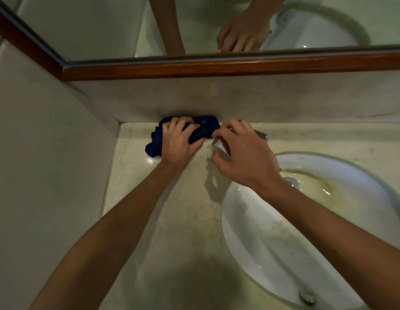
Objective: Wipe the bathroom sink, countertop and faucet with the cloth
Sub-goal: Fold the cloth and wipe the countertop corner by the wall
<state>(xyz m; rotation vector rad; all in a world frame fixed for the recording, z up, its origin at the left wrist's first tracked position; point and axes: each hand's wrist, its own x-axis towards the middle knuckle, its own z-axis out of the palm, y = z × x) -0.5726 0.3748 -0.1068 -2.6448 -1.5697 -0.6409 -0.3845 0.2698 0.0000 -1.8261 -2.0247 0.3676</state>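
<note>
We see both hands at the back of the marble countertop [183, 220], close to the backsplash [217, 97].

The left hand [179, 144] lies on the dark blue cloth [156, 142]. Its fingers are curled over the bunched fabric and grip it, w/ the thumb at the right end of the cloth. The cloth sits in the back corner area, touching the foot of the backsplash, and its loose end hangs toward the left wall [49, 153].

The right hand [241, 155] is just beside the left one, on the chrome faucet [221, 147]. The fingers bend around the metal body and hold it; the thumb is on the near side, approx. under the shiny edge. Most of the faucet is hidden under this hand, so we cannot tell its full shape. A second piece of metal shows at the right of the knuckles, prob. part of the same fixture, but we cannot say for sure.

The white sink [250, 231] is at the right, an oval bowl set in the countertop. Inside it we see yellow-green stains near the drain [291, 182], and the overflow hole [307, 296] is at the near rim. The right forearm crosses over the bowl.

Above the backsplash runs the brown wood frame [217, 68] of the mirror [105, 30]. In the mirror, the reflection shows an arm, a hand and part of the sink.

A dark shadow falls on the countertop in the near part, btw. the two forearms.
</note>
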